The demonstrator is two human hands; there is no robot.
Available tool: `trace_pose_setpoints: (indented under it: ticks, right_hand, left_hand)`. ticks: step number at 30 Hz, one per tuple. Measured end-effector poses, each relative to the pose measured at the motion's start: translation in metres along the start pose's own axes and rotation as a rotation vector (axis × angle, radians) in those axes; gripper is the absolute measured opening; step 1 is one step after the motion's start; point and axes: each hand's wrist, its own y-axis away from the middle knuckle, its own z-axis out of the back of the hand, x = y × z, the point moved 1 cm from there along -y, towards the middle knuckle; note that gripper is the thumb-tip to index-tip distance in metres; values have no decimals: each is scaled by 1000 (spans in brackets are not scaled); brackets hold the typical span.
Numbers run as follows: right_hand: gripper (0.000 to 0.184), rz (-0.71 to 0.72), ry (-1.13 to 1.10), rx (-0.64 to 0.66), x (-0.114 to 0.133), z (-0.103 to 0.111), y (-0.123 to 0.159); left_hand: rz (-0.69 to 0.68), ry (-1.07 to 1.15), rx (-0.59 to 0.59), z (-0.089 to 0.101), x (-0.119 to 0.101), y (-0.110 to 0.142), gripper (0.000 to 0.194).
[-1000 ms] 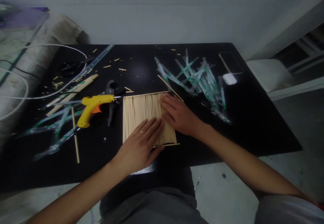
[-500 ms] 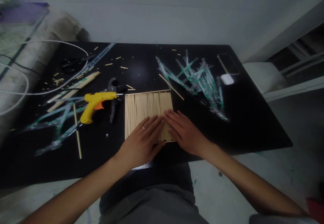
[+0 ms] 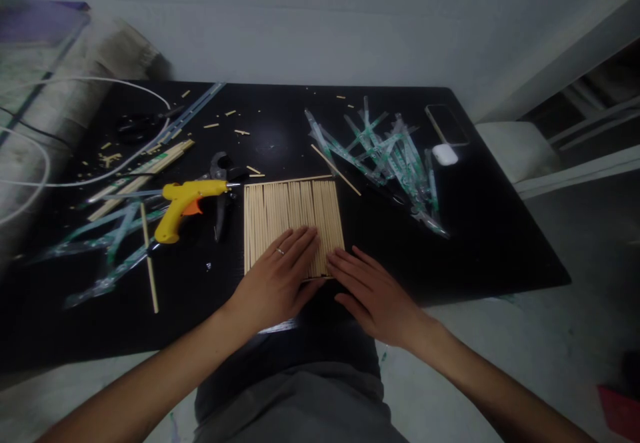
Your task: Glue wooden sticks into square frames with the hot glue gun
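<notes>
A flat square panel of pale wooden sticks [image 3: 290, 213] laid side by side lies on the black table [image 3: 480, 243] in front of me. My left hand [image 3: 277, 279], with a ring on one finger, rests flat and open on the panel's near half. My right hand [image 3: 373, 293] is flat and open too, its fingertips at the panel's near right corner and the palm over the table's front edge. Neither hand holds anything.
A yellow glue gun [image 3: 185, 206] and dark pliers [image 3: 220, 189] lie left of the panel. Loose sticks [image 3: 145, 169], a white cable [image 3: 100, 176] and torn wrappers [image 3: 110, 249] cover the left side. More wrappers [image 3: 395, 159], a phone [image 3: 447, 125] and a white case [image 3: 444, 155] sit at the right.
My right hand has slid toward me along the panel's right side, from its far edge down to its near corner. The left hand has stayed on the panel.
</notes>
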Motion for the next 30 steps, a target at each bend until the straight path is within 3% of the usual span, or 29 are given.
trace_pose_setpoints:
  ticks: [5,12,22,30]
  right_hand:
    - [68,-63,-13,-74,-6,3,1]
    - [98,-102,32,76,-21,-3,-17]
    - [76,-50,48,121,-24,-4,-31]
    - [76,-41,64,120,-22,-6,-30]
  left_hand:
    - [-10,-1,-36,5,1,2,72]
    - [20,-45,60,21,4,13,72]
    - [65,-105,112,19,14,29,71]
    - [76,-52,86,16,13,29,70]
